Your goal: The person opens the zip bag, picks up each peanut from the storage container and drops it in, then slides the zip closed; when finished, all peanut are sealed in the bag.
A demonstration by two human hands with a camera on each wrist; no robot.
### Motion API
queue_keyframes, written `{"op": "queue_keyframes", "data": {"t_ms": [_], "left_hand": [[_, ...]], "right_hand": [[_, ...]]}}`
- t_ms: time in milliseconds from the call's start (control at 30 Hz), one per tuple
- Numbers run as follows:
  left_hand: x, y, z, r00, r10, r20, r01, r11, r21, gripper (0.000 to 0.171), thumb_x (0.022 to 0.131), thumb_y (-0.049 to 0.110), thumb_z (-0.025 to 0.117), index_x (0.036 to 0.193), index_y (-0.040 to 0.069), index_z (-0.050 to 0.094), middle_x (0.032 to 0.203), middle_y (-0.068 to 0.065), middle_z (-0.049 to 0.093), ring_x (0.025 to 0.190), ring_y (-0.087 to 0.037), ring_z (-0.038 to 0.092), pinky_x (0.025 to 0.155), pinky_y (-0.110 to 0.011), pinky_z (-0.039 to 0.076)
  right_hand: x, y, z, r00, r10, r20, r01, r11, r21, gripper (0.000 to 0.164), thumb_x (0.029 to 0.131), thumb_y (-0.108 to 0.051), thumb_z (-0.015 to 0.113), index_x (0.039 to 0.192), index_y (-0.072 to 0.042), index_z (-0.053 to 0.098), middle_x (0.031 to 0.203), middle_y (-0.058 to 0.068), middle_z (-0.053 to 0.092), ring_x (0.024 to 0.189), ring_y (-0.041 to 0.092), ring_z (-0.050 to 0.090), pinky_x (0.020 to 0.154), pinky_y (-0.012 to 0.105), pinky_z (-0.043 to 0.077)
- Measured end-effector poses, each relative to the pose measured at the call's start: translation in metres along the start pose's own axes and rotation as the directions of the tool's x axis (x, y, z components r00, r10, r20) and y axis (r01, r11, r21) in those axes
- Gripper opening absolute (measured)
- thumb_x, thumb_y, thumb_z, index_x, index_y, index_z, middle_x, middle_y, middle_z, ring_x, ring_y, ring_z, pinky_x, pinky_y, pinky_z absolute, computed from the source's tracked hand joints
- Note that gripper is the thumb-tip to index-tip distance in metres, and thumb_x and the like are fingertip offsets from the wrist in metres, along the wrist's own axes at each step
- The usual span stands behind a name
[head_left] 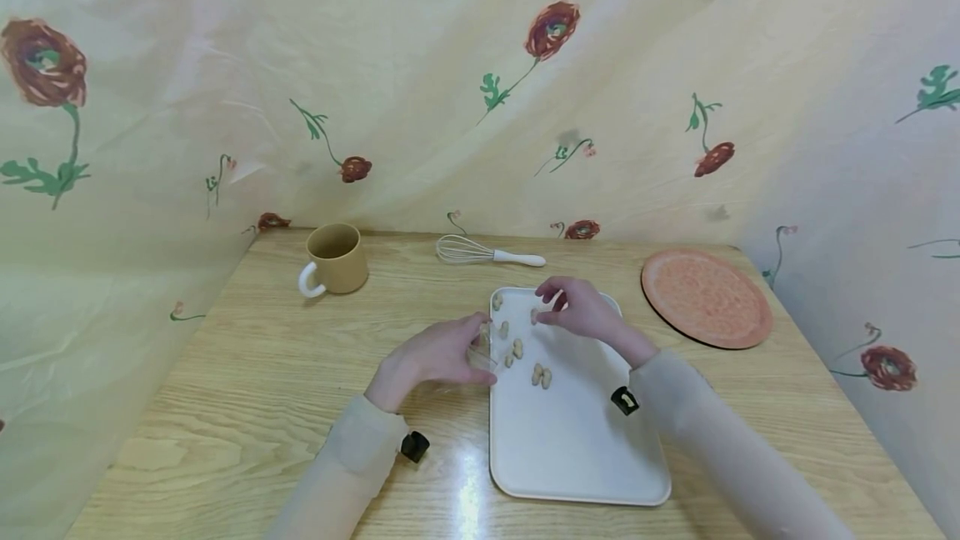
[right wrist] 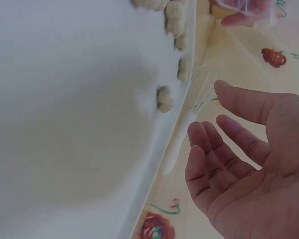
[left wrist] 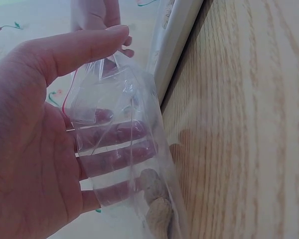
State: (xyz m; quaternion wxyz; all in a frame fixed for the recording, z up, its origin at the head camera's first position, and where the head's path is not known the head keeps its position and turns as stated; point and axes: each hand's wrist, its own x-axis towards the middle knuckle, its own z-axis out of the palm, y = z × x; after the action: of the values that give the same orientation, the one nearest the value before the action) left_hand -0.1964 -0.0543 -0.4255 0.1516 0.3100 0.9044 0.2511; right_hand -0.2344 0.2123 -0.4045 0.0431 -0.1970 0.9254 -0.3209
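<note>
A clear plastic zip bag (left wrist: 117,94) with a red strip is held in my left hand (head_left: 442,352), at the tray's left edge. The thumb lies at its mouth and the fingers show through the film behind it. Peanuts (left wrist: 159,214) lie low inside the bag. Several more peanuts (head_left: 542,375) rest on the white rectangular tray (head_left: 577,448), mostly along its left side. Over the tray's far part is my right hand (head_left: 585,311), near a single peanut (right wrist: 164,98). Its fingers are loosely bent, the thumb stands apart, and nothing shows between them.
Behind the tray lies a whisk (head_left: 517,258) with a white handle. A tan mug (head_left: 345,265) with a white handle stands at the back left. The round pinkish-orange plate (head_left: 705,298) sits at the right. Flower-patterned cloth (head_left: 450,107) hangs behind the wooden table (head_left: 247,423).
</note>
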Motion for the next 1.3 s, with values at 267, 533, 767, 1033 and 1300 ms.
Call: {"op": "queue_keyframes", "data": {"t_ms": [267, 533, 767, 1033, 1300], "left_hand": [[0.0, -0.001, 0.001, 1.0, -0.001, -0.004, 0.001, 1.0, -0.01, 0.088, 0.084, 0.049, 0.076, 0.151, 0.009, 0.035, 0.132, -0.008, 0.061, 0.121, -0.021, 0.057, 0.101, -0.036, 0.045], [0.001, -0.001, 0.002, 1.0, 0.002, -0.007, -0.002, 1.0, -0.001, 0.087, 0.084, 0.049, 0.076, 0.15, 0.009, 0.036, 0.132, -0.008, 0.061, 0.12, -0.02, 0.058, 0.1, -0.035, 0.046], [0.001, -0.001, 0.002, 1.0, 0.009, -0.007, -0.009, 1.0, 0.002, 0.086, 0.084, 0.049, 0.076, 0.15, 0.009, 0.037, 0.13, -0.008, 0.062, 0.119, -0.02, 0.058, 0.099, -0.036, 0.047], [0.002, -0.001, 0.002, 1.0, 0.012, -0.003, -0.012, 1.0, 0.018, 0.088, 0.083, 0.051, 0.076, 0.149, 0.009, 0.037, 0.129, -0.008, 0.062, 0.117, -0.02, 0.059, 0.097, -0.036, 0.048], [0.002, -0.001, 0.002, 1.0, 0.019, -0.001, -0.019, 0.999, 0.033, 0.089, 0.083, 0.052, 0.076, 0.15, 0.008, 0.036, 0.13, -0.009, 0.062, 0.117, -0.021, 0.059, 0.098, -0.036, 0.048]], "right_hand": [[0.011, 0.021, 0.007, 0.998, 0.009, 0.058, -0.008, 1.0, -0.012, 0.032, 0.084, -0.007, 0.079, 0.111, 0.005, 0.066, 0.101, 0.017, 0.066, 0.078, 0.021, 0.061, 0.066, 0.031, 0.052], [0.017, 0.028, 0.017, 0.995, 0.027, 0.098, -0.021, 0.998, -0.063, 0.037, 0.083, -0.011, 0.08, 0.115, 0.002, 0.068, 0.101, 0.01, 0.066, 0.08, 0.019, 0.059, 0.073, 0.034, 0.051], [0.018, 0.028, 0.022, 0.996, 0.012, 0.093, -0.002, 0.994, -0.107, 0.032, 0.083, -0.011, 0.08, 0.111, 0.001, 0.07, 0.098, 0.008, 0.065, 0.08, 0.019, 0.057, 0.073, 0.034, 0.05], [0.016, 0.025, 0.024, 0.995, 0.028, 0.097, -0.018, 0.995, -0.102, 0.028, 0.085, -0.009, 0.078, 0.11, 0.001, 0.07, 0.095, 0.007, 0.064, 0.079, 0.018, 0.056, 0.072, 0.032, 0.049], [0.016, 0.023, 0.024, 0.996, 0.034, 0.085, -0.026, 0.995, -0.098, 0.027, 0.084, -0.008, 0.078, 0.108, 0.001, 0.07, 0.094, 0.007, 0.064, 0.08, 0.019, 0.057, 0.073, 0.033, 0.051]]}}
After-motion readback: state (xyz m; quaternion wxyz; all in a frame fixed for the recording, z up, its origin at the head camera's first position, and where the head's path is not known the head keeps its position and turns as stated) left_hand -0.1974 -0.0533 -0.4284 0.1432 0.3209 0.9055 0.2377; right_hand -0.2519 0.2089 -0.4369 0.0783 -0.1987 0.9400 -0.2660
